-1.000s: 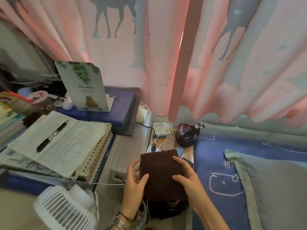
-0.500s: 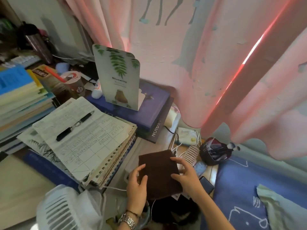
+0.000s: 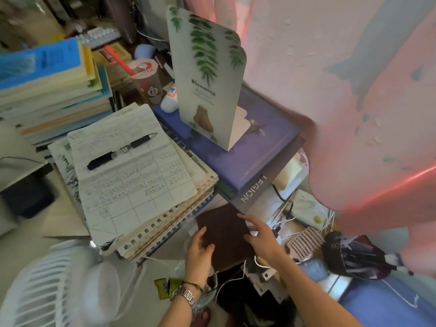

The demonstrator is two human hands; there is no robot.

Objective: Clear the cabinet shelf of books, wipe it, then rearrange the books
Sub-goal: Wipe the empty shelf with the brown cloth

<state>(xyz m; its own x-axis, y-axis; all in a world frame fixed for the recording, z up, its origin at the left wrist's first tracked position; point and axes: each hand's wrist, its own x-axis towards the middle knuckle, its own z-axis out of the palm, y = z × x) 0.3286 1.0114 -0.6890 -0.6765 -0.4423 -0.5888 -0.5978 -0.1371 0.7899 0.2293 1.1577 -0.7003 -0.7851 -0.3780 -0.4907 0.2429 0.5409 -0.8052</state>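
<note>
A folded dark brown cloth (image 3: 224, 232) sits low in the middle, held between both hands above a cluttered ledge. My left hand (image 3: 199, 252) grips its left edge with the thumb on top. My right hand (image 3: 263, 237) holds its right edge, index finger stretched to the top corner. A stack of books (image 3: 49, 90) lies at the left. Spiral notebooks (image 3: 141, 192) with a black pen (image 3: 120, 151) on top lie beside it. A purple book (image 3: 236, 159) rests on a dark box marked LEGION (image 3: 256, 191), just above the cloth.
A white fern-printed bookend (image 3: 207, 74) stands on the purple book. A white fan (image 3: 56, 286) is at the lower left, a paper cup (image 3: 147, 77) behind the notebooks. Cables, a hairbrush (image 3: 304, 241) and a dark pouch (image 3: 354, 256) crowd the right. Pink curtain (image 3: 342, 90) hangs close.
The view has swung left and down, bringing the book stack into sight. Both hands keep the brown cloth and have carried it closer to the LEGION box.
</note>
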